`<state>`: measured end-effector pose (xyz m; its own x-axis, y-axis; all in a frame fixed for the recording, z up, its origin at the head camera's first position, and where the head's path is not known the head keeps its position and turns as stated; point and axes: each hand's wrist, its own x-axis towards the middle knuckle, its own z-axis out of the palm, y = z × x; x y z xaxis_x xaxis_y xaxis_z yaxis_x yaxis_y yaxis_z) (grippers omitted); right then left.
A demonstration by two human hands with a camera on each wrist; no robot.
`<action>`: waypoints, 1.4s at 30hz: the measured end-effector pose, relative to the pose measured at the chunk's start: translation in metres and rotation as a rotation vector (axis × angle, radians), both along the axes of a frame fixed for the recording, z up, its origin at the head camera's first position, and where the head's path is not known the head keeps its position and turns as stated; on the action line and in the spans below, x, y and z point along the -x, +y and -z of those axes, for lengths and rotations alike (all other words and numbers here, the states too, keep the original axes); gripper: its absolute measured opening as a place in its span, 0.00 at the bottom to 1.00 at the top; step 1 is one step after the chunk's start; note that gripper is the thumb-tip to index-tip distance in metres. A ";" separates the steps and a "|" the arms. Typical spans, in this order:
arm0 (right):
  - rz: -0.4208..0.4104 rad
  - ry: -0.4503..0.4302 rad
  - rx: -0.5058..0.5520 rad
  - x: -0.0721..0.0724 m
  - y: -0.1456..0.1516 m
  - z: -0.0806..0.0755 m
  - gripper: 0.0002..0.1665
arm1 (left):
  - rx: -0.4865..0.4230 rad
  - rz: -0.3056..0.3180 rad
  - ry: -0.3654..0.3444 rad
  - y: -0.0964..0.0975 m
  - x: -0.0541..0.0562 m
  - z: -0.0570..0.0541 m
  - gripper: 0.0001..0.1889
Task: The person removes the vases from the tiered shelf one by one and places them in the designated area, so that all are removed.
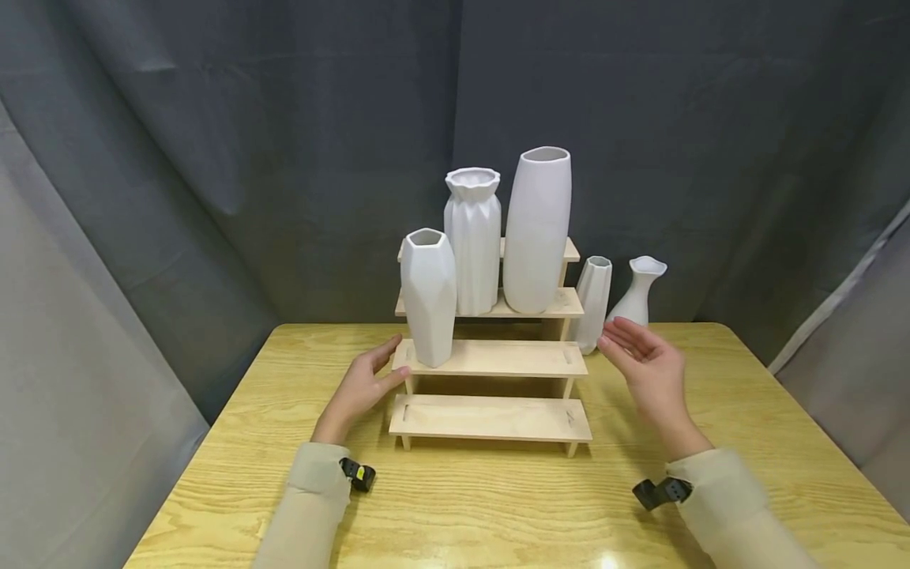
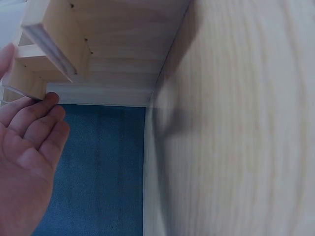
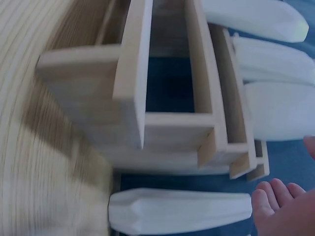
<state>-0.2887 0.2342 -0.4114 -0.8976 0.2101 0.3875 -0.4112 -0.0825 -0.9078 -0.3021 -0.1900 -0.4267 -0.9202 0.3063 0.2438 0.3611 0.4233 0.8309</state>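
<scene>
My left hand (image 1: 364,387) is at the left end of a stepped wooden shelf (image 1: 490,417), thumb at the front edge of one plank and fingers around its end. On that same plank stands a white faceted vase (image 1: 429,300). Higher up, a pleated white vase (image 1: 472,253) and a tall smooth white vase (image 1: 536,237) stand side by side. To the right of the shelf, my right hand (image 1: 650,367) is held with fingers extended and nothing in it. Beside its fingertips is a slim ribbed vase (image 3: 177,211), upright on the table.
A white vase with a flared, wavy mouth (image 1: 640,288) stands at the back right, partly hidden behind my right hand. The wood-grain table (image 1: 469,506) reaches back to a dark grey curtain (image 1: 341,158). The lowest plank of the shelf sits nearest me.
</scene>
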 end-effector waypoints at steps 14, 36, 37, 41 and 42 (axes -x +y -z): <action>-0.083 0.032 -0.022 -0.007 -0.031 -0.003 0.29 | 0.002 -0.007 -0.017 -0.001 0.001 0.001 0.35; -0.284 0.031 -0.055 -0.005 -0.087 -0.018 0.30 | -0.022 -0.031 0.001 -0.009 0.027 0.037 0.38; -0.287 0.031 -0.059 -0.004 -0.089 -0.019 0.31 | -0.022 -0.033 0.003 -0.009 0.027 0.037 0.38; -0.298 0.022 -0.083 0.000 -0.099 -0.021 0.32 | -0.022 -0.048 -0.001 -0.009 0.027 0.038 0.39; -0.303 0.020 -0.093 0.001 -0.101 -0.022 0.32 | -0.021 -0.050 -0.003 -0.008 0.027 0.038 0.39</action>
